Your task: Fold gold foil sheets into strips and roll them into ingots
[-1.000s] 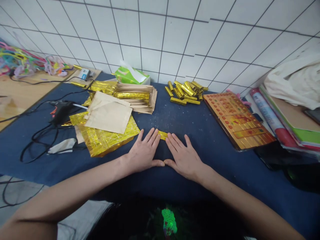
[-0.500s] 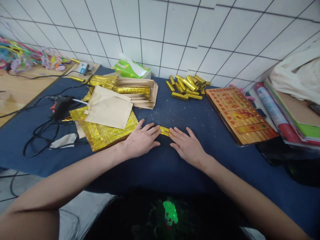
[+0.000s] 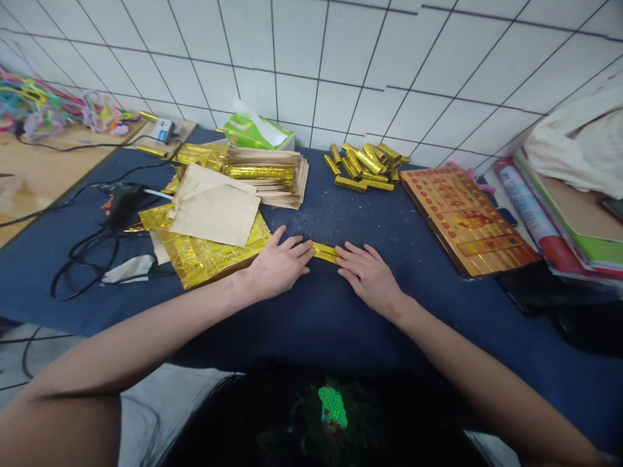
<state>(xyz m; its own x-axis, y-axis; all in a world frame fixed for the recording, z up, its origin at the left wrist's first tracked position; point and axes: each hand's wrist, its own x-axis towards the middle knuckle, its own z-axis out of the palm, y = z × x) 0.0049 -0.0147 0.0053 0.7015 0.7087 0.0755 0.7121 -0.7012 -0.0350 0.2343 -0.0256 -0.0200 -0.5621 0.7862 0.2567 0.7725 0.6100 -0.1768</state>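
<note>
A narrow folded strip of gold foil paper [image 3: 324, 253] lies on the blue cloth in front of me. On its left end rest the fingertips of my left hand [image 3: 280, 263], fingers stretched out and thumb to the side. My right hand [image 3: 370, 279] lies flat on the right end, its fingers extended. Both ends of the strip are hidden under the fingers. Left of my left hand is a stack of gold foil sheets [image 3: 204, 259], partly covered by a plain tan sheet [image 3: 214, 204]. Several rolled gold foil tubes [image 3: 365, 168] sit in a pile near the wall.
Behind the sheets are a paper stack [image 3: 300, 185] and a green tissue pack [image 3: 250, 133]. A black glue gun [image 3: 124, 204] with its cable lies left. To the right stand an orange-gold printed pack [image 3: 467, 220] and a red-and-blue tube [image 3: 535, 214] beside folders.
My right hand has slid slightly right along the strip, so a little more gold shows between my hands. The view has shifted slightly.
</note>
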